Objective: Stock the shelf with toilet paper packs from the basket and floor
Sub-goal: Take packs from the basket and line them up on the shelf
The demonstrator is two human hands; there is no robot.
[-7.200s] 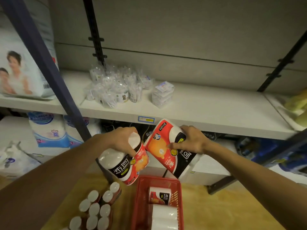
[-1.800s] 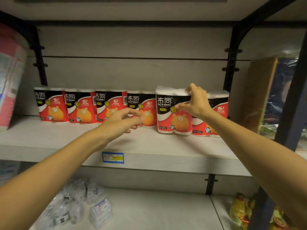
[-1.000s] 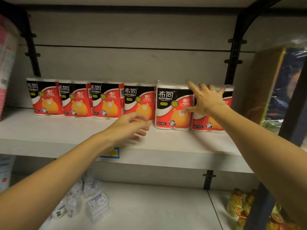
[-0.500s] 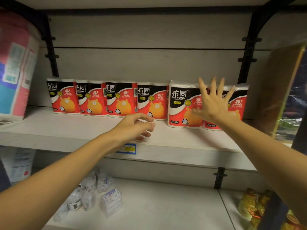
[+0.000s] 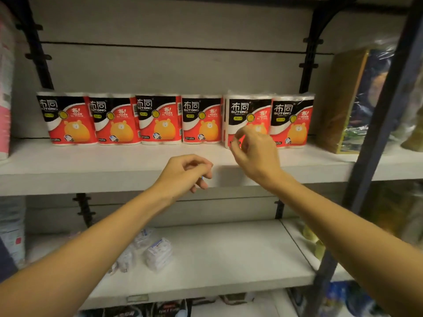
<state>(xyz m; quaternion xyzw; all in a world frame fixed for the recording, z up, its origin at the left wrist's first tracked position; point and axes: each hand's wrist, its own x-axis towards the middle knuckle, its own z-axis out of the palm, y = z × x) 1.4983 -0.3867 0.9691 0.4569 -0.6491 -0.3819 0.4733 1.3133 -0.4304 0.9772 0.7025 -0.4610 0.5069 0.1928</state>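
I see six toilet paper packs standing upright in one row along the back of the white shelf [image 5: 114, 165], red, black and white wrappers facing out. Counting from the shelf's left end: first pack [image 5: 66, 118], second pack [image 5: 113, 120], third pack [image 5: 158, 118], fourth pack [image 5: 201, 118], fifth pack [image 5: 248, 110], sixth pack [image 5: 291, 121]. They stand side by side, touching or nearly so; the fifth sits slightly forward of the others.

My right hand [image 5: 257, 154] hangs in front of the fifth pack's lower part, fingers loosely curled, holding nothing. It covers the pack's bottom edge, and I can't tell if a fingertip touches the wrapper. My left hand [image 5: 185, 173] is over the shelf's front edge, below the fourth pack and apart from it, fingers loosely curled, holding nothing.

Right of the sixth pack, at the shelf's right end, a tall brown package [image 5: 343, 99] in clear wrap leans. At the shelf's left edge a pink and white pack [image 5: 4, 88] is partly cut off. On the lower shelf [image 5: 229, 259], beneath the packs, lie small clear-wrapped white packets [image 5: 158, 253]. Black brackets [image 5: 309, 53] hold the back panel. A dark upright post [image 5: 377, 145] runs down right of the shelf, blurred.
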